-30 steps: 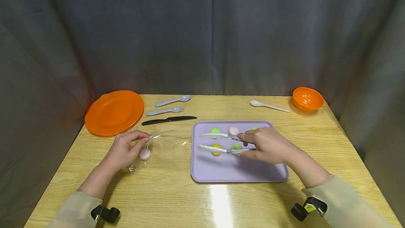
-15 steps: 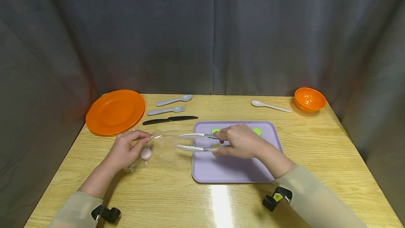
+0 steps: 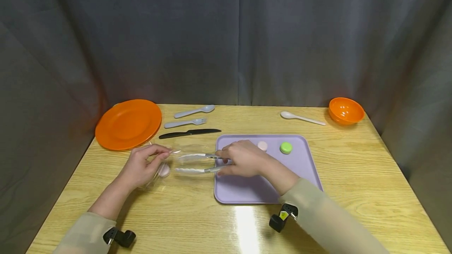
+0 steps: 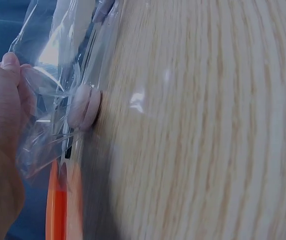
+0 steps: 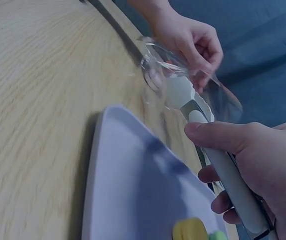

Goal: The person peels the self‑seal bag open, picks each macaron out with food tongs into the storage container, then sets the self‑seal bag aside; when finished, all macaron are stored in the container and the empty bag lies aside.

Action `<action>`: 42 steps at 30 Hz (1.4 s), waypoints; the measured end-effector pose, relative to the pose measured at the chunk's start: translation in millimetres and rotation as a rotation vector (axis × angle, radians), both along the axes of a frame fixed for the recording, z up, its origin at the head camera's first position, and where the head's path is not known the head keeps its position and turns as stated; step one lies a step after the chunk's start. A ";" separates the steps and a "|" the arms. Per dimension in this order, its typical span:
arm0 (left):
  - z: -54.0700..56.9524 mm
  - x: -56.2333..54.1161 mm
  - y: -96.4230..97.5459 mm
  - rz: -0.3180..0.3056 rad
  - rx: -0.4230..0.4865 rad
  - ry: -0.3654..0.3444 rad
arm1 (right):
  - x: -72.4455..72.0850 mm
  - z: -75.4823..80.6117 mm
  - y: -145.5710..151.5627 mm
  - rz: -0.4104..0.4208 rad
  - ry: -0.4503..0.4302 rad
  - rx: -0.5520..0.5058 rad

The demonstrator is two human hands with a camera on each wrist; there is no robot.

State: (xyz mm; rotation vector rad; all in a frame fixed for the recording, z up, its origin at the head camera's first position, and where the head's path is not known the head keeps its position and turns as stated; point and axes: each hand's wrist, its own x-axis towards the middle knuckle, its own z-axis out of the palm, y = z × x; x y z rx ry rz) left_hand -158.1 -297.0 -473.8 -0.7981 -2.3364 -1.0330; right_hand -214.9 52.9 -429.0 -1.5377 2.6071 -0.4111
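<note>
My left hand pinches the edge of a clear plastic bag at the left of the table. A pale pink macaron lies inside the bag, near the left fingers; the left wrist view shows it standing on its edge. My right hand holds a pair of tongs with white tips and grey handles. The tips point left, spread apart, and reach into the bag's mouth. I see nothing between them. Under the right hand is a lilac tray with a pink macaron and a green macaron.
A yellow macaron also sits on the tray. Behind the bag lie a black knife, a grey fork and a grey spoon. An orange plate stands far left; a white spoon and orange bowl stand far right.
My right hand has moved left across the tray, bringing the tongs' tips from above the macarons into the bag's mouth. The left hand has stayed nearly still.
</note>
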 end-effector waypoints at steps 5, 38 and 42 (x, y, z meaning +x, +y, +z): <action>-0.1 -1.2 2.2 -0.008 0.002 0.014 | 1.4 -3.4 -17.9 0.015 0.000 0.008; -5.7 5.0 -0.4 0.033 0.020 -0.022 | 6.9 -15.3 -52.9 0.023 0.024 0.059; -7.8 5.8 -2.4 0.044 0.012 -0.026 | 6.1 -11.9 -46.8 0.024 0.032 0.045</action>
